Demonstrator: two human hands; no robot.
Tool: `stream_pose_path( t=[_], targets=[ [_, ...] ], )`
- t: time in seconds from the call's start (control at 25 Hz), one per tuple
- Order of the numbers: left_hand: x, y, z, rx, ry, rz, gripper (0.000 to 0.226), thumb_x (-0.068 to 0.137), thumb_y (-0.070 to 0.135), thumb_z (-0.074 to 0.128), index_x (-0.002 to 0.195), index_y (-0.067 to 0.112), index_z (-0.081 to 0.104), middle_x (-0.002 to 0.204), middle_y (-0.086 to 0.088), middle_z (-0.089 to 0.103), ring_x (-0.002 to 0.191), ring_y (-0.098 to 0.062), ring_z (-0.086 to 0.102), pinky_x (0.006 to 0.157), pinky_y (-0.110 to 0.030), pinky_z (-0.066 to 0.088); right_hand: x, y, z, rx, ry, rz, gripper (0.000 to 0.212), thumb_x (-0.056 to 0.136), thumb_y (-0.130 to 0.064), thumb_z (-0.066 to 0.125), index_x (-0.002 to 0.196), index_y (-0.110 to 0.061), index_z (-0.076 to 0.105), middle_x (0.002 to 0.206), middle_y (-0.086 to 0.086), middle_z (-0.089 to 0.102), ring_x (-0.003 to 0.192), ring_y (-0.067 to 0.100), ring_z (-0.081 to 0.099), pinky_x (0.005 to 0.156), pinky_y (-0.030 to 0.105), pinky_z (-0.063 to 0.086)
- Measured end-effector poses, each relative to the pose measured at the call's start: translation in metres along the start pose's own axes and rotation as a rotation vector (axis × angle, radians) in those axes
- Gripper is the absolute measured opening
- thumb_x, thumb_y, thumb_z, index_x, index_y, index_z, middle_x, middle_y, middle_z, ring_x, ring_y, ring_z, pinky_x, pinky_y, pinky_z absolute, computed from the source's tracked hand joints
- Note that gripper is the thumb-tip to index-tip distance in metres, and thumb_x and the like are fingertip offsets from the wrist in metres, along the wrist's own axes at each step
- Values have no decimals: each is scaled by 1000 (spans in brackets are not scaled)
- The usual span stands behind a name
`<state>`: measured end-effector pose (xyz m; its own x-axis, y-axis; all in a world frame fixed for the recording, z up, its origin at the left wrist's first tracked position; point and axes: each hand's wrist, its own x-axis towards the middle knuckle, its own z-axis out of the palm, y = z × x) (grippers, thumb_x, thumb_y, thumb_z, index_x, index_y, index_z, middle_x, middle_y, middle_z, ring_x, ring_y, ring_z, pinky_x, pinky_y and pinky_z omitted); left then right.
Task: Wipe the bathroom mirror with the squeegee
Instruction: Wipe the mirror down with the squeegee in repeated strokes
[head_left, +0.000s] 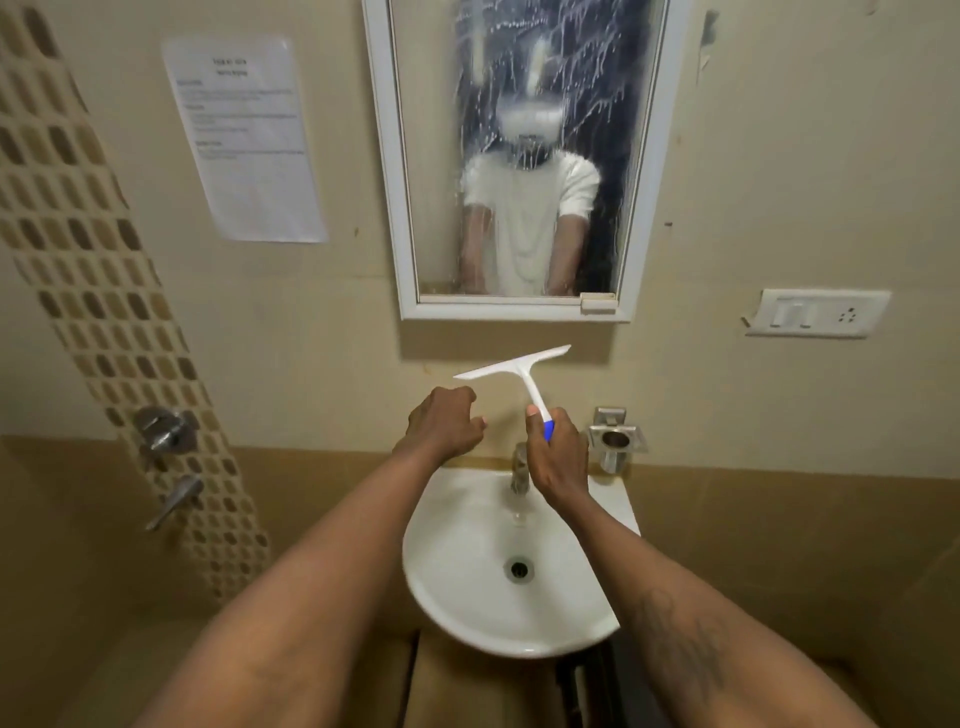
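Squeegee (519, 371) handle sits clamped in our right hand (556, 457) fingers, blade nearly level above them. Mirror (524, 156), streaked wet, lies above and beyond. Left hand (447, 423) loosely curled, empty.

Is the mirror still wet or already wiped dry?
Wet: white streaks and drops cover the mirror. The squeegee is below it, in the right hand.

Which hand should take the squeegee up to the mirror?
Right. The right hand already grips the squeegee below the soapy mirror; the left hand is curled and empty.
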<state>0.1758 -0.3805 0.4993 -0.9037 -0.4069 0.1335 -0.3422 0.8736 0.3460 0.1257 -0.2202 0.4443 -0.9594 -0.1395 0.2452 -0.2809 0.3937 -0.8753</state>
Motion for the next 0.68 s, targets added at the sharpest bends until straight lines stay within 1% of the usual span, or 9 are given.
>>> stream_pose_path(
  t=[0.12,0.24,0.32,0.4,0.48,0.56,0.68],
  targets=[
    [17,-3,-38,17,59,85,47,97,45,61,135,18,59,133,-8,62,129,-30,54,94,-38,47,6,-28,5,21,80,-61,41,105,-53,44,82,-19,49,71,1,59,64,21,55,56,34,36],
    [30,0,-73,35,127,152,48,96,46,61,136,21,60,140,-7,59,131,-31,53,96,-39,46,17,-58,5,48,163,-131,39,106,-47,47,83,-16,50,66,0,56,59,19,51,52,33,35],
    [36,3,-97,67,175,188,47,95,46,61,136,23,60,143,-6,58,132,-30,53,97,-37,46,28,-79,4,66,213,-193,38,106,-47,47,83,-17,51,65,0,55,58,20,51,53,36,39],
    [43,6,-120,88,227,214,42,94,45,63,129,23,63,137,-5,62,127,-30,57,92,-36,48,43,-99,1,70,248,-249,36,106,-46,46,85,-18,53,66,-2,56,60,21,53,58,39,44],
    [48,12,-142,79,276,210,38,93,44,64,124,22,64,130,-7,65,121,-32,61,90,-36,50,57,-117,-3,92,288,-301,33,107,-44,47,91,-17,56,68,-4,57,62,19,55,60,38,46],
    [52,22,-165,58,341,208,39,93,42,65,126,22,64,128,-10,64,120,-33,62,91,-37,50,71,-134,-10,118,340,-356,30,107,-42,48,92,-17,57,70,-5,57,64,19,56,61,38,48],
    [56,37,-196,37,443,231,45,94,37,66,137,27,59,133,-7,64,127,-30,59,97,-37,49,94,-160,-26,155,376,-427,25,108,-37,49,97,-16,57,73,-8,58,66,11,58,61,36,49]
  ],
)
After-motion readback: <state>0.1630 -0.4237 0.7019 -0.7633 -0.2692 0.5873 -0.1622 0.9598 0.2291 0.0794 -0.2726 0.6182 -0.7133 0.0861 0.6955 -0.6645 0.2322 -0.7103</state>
